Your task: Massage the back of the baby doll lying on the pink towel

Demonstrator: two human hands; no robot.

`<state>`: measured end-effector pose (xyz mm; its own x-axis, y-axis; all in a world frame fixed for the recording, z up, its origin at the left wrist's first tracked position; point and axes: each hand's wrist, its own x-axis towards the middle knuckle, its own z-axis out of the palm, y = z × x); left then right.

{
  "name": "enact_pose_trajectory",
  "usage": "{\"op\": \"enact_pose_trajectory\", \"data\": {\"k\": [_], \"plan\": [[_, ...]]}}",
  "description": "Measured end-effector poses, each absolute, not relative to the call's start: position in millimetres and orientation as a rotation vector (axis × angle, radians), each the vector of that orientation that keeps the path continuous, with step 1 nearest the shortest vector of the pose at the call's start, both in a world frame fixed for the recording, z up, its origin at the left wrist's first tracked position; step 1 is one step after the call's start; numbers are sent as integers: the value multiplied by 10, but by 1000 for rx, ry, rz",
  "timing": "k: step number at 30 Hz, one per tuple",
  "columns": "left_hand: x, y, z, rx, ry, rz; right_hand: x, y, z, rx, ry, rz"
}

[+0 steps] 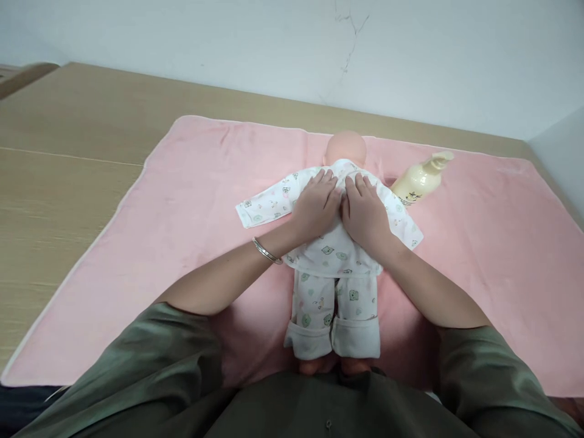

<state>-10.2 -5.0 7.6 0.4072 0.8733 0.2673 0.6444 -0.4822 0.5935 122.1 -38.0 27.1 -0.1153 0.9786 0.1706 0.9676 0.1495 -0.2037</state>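
A baby doll lies with its head away from me and its feet close to my body; no face shows, only the bare back of the head. It wears a white printed shirt with sleeves spread to both sides and matching trousers with turned-up cuffs. My left hand rests flat on the upper left of the shirt, a silver bangle around that wrist. Beside it, my right hand lies flat on the upper right, fingers stretched out. The two hands nearly meet at the middle.
A pink blanket is spread under the doll on a wooden surface. A cream pump bottle lies tilted by the doll's right-hand sleeve. Behind runs a pale wall with a crack.
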Motion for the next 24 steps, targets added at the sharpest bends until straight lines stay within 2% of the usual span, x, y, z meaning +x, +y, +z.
{"op": "enact_pose_trajectory", "data": {"k": [9,24], "plan": [[-123,125,-156,2286,1307,910,1181,-523,296,-1862,-2227,-73],[-96,-41,-138,2325,1373,979,1409,-205,146,-1741,-2209,123]]}}
